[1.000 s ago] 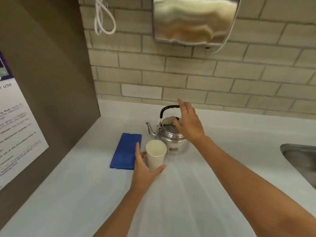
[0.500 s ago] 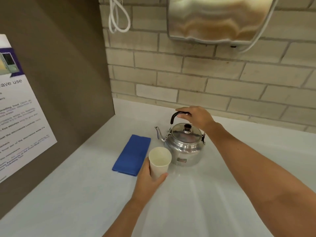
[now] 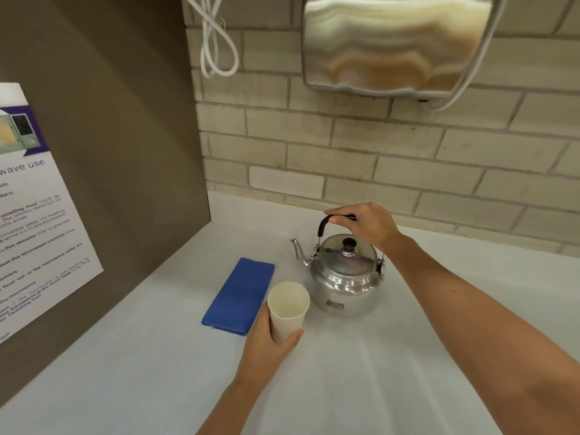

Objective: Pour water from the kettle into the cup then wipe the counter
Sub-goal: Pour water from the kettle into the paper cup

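A shiny metal kettle (image 3: 343,281) with a black knob and black handle stands on the white counter (image 3: 361,372), its spout pointing left. My right hand (image 3: 365,226) is closed around the top of its handle. A white paper cup (image 3: 288,309) stands upright just left of and in front of the kettle; its inside looks empty. My left hand (image 3: 266,343) is wrapped around the cup's lower part. A folded blue cloth (image 3: 240,296) lies flat on the counter to the left of the cup.
A brown side panel (image 3: 125,152) with a printed notice (image 3: 34,215) walls off the left. The brick wall (image 3: 345,158) behind carries a steel dispenser (image 3: 395,45) above the kettle and a looped white cable (image 3: 216,42).
My right hand came down from above the lid and closed on the kettle's handle. My left hand tightened around the cup. The view shifted closer.
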Demonstrator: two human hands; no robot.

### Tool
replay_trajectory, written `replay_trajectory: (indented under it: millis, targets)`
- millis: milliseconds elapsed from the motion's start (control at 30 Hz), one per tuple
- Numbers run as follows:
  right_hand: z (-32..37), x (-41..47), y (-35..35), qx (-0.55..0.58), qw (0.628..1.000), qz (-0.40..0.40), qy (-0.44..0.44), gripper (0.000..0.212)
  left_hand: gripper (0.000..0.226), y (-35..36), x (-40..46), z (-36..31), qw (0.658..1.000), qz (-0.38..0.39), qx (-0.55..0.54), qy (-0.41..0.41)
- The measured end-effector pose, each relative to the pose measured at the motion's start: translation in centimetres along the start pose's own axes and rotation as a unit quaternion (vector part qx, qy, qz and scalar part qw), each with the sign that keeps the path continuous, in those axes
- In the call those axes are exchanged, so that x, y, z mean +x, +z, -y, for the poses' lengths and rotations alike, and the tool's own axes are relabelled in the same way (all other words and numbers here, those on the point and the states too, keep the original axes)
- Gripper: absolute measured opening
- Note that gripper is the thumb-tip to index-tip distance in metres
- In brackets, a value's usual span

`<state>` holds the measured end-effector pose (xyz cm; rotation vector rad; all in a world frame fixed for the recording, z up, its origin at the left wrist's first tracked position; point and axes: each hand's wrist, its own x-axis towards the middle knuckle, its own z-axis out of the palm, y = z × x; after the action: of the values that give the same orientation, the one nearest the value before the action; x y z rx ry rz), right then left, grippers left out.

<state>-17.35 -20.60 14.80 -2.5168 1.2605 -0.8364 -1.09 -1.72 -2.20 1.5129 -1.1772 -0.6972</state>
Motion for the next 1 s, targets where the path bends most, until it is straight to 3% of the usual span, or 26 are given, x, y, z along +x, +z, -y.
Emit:
replay_trajectory:
  millis: [433,767,1000]
  targets:
    - [6.3,-3.7,-7.8,-0.086,0.995,-0.025,-0.036,0.019,0.069,-0.2,-0.3,-1.0,1.000,0.018,-0.001,0.013]
    - [11.0,-6.4,-9.9,-0.179,0.981,0.051,-0.047,0.018,0.076,-0.3,-0.3,-1.0,1.000,0.024,-0.002,0.011]
    - [13.2,-7.0,-9.6,-0.273,0.951,0.110,-0.091,0.021,0.076,-0.4,-0.4,-0.9,1.000,0.024,-0.005,0.016]
